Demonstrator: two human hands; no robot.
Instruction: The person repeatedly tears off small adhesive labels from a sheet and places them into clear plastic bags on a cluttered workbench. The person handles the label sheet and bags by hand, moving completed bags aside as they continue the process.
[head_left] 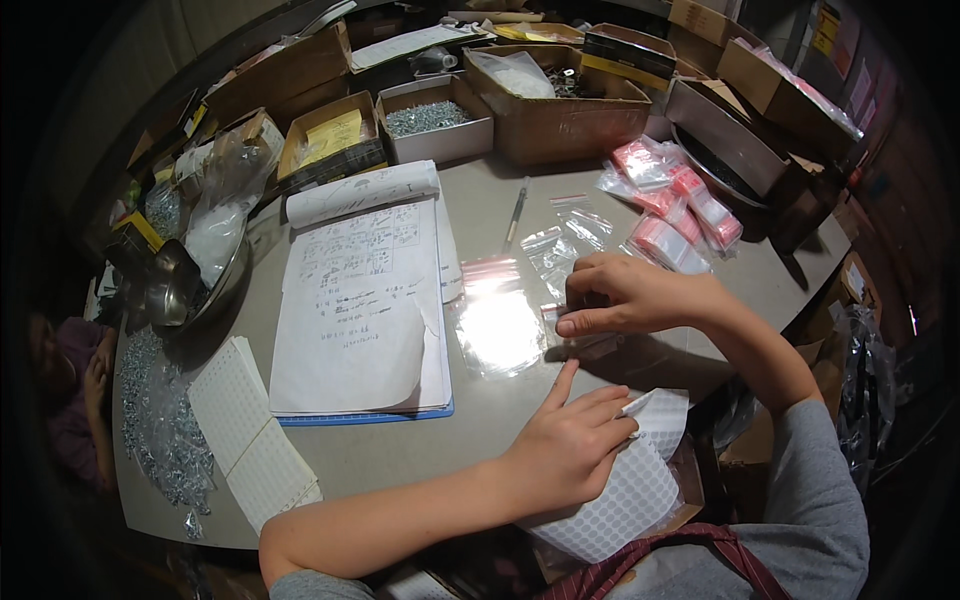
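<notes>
My left hand (575,440) lies over a pale sheet of round grey dot stickers (610,505) near the table's front edge. Its index finger stretches forward and the other fingers rest on the sheet, whose far corner is folded up. Just beyond it, my right hand (630,295) is bent down with thumb and fingers curled together above a small clear zip bag (597,345). What lies between those fingertips is hidden. Other small zip bags (550,255) lie behind that hand. Left of it is a larger shiny clear bag (500,325).
A clipboard with handwritten sheets (350,300) lies left, a pen (517,213) beyond it. Bundled red-topped bags (690,205) sit back right. Boxes of metal parts (430,118) line the far edge. Metal bowl (235,265), dotted sheets (250,430) and loose hardware (165,430) are left; another person (85,390) sits there.
</notes>
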